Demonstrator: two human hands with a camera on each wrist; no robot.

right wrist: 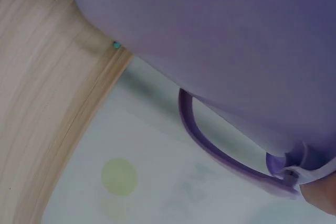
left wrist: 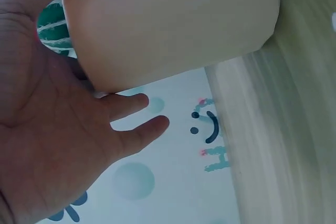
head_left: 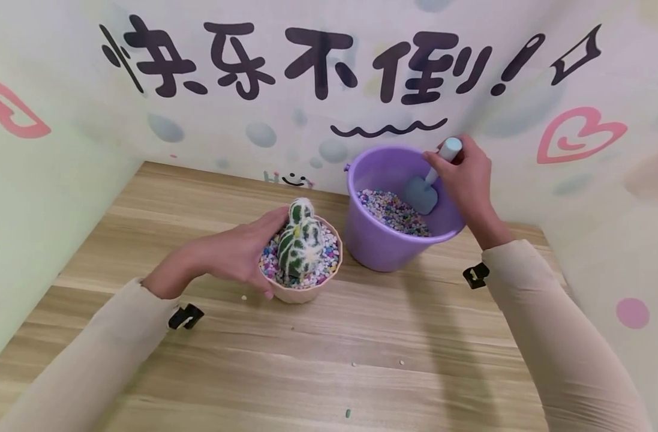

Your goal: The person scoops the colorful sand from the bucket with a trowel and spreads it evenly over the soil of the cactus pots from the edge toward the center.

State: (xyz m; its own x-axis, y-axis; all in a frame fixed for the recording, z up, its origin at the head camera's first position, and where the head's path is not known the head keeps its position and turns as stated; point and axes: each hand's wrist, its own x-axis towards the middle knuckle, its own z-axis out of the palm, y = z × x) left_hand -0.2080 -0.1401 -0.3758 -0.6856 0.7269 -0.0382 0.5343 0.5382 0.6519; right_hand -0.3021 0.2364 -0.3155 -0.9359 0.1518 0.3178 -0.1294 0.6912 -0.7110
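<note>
A potted cactus [head_left: 302,240], green with white fuzz, stands in a pale peach pot [head_left: 302,294] topped with colored pebbles. My left hand [head_left: 242,249] holds the pot from its left side, thumb toward the front and fingers around the back. In the left wrist view the pot's wall [left wrist: 173,24] lies against the hand [left wrist: 52,114]. To the right is a purple bucket [head_left: 379,246] partly filled with colored pebbles [head_left: 396,213]. My right hand [head_left: 466,177] grips the handle of a blue toy shovel [head_left: 421,195], its blade down inside the bucket over the pebbles.
A wood-grain tabletop [head_left: 285,360] carries a few stray pebbles. Behind it hangs a printed backdrop [head_left: 210,132] with black characters and hearts. The bucket's purple carrying handle [right wrist: 210,148] hangs at its back in the right wrist view.
</note>
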